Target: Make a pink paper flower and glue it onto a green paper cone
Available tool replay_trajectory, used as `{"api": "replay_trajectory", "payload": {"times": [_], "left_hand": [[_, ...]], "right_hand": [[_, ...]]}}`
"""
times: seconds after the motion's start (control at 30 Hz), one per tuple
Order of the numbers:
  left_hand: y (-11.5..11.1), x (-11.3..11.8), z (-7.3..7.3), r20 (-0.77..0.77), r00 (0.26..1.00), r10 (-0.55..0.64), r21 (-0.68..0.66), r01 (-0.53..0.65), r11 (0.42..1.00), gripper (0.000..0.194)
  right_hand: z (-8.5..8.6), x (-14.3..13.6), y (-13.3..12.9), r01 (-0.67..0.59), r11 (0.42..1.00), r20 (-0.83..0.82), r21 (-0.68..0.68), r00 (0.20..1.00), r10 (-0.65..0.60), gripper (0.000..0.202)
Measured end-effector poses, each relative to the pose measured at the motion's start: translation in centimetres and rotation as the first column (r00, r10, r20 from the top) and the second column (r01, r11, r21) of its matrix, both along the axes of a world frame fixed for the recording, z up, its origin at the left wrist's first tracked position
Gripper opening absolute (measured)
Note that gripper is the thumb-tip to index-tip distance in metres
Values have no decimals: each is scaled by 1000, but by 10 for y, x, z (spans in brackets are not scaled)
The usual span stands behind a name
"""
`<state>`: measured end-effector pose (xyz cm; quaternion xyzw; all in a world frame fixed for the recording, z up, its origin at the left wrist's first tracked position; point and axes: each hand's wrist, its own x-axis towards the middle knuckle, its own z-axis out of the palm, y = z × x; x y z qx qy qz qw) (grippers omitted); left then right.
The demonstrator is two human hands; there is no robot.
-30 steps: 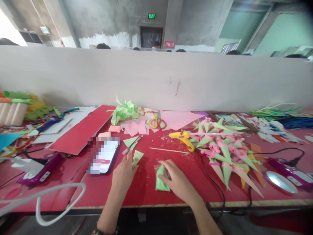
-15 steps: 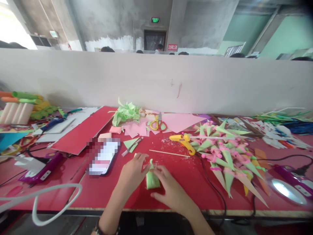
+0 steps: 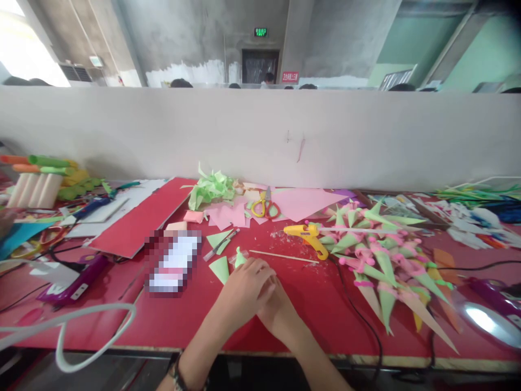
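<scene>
My left hand [image 3: 249, 282] and my right hand [image 3: 277, 307] are brought together over the front middle of the table, left fingers lying across the right. Both are closed against each other; whatever may be between the palms is hidden. Just beyond the left hand a green lump in a clear wrapper [image 3: 240, 257], which looks like soft clay, lies partly covered by that hand. Beside it rests a green paper triangle [image 3: 220, 268]. Farther back are another green paper piece [image 3: 217, 238] and a slim pen-like tool [image 3: 222, 245].
A yellow glue gun [image 3: 309, 237], a thin stick [image 3: 284, 256] and a pile of green and pink paper cones [image 3: 378, 255] lie to the right. Scissors [image 3: 266, 207] lie at the back. To the left are a phone [image 3: 175, 263], a red board [image 3: 140, 217] and a purple power strip [image 3: 73, 282].
My hands, apart around the green packet before, have come together. The packet now lies farther away and to the left, beside the green paper triangle. The view has shifted slightly.
</scene>
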<state>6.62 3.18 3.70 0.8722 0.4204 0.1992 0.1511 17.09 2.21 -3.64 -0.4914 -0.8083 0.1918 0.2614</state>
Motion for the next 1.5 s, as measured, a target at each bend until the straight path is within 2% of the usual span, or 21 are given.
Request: {"api": "replay_trajectory", "payload": {"times": [0.13,0.17,0.37,0.5,0.63,0.8,1.0,1.17,1.3,1.43,1.5], "left_hand": [[37,7,8,-109,994,-19,97,29,995,22],[51,11,11,-169,985,-30,130,53,990,22],[145,44,16,-277,960,-44,188,99,977,26],[190,68,2,-352,932,-91,172,160,972,28],[217,87,-20,-399,909,-122,148,195,970,26],[240,103,-37,-446,887,-121,123,195,973,30],[251,115,-38,-430,896,-106,129,177,976,31],[255,123,-32,-329,942,56,142,-9,990,30],[259,121,-12,-163,960,226,160,-201,967,31],[256,113,24,54,956,288,226,-292,929,25],[251,107,44,166,939,302,272,-338,901,30]], "right_hand": [[1,19,-14,109,994,151,8,983,-109,53],[2,22,-15,123,992,184,-1,975,-121,54],[5,23,-16,130,991,248,-11,961,-123,54],[2,21,-17,138,990,248,-8,960,-131,56],[-2,22,-16,142,990,225,-9,965,-136,57],[-6,21,-14,149,989,192,-21,971,-142,58],[-7,20,-13,150,988,208,-22,968,-142,57],[-5,21,-13,152,988,207,-9,967,-147,55],[-3,22,-12,154,988,197,-14,969,-148,55],[-3,22,-13,161,987,191,-18,969,-155,54],[-3,23,-13,160,987,183,-16,971,-154,53]]}}
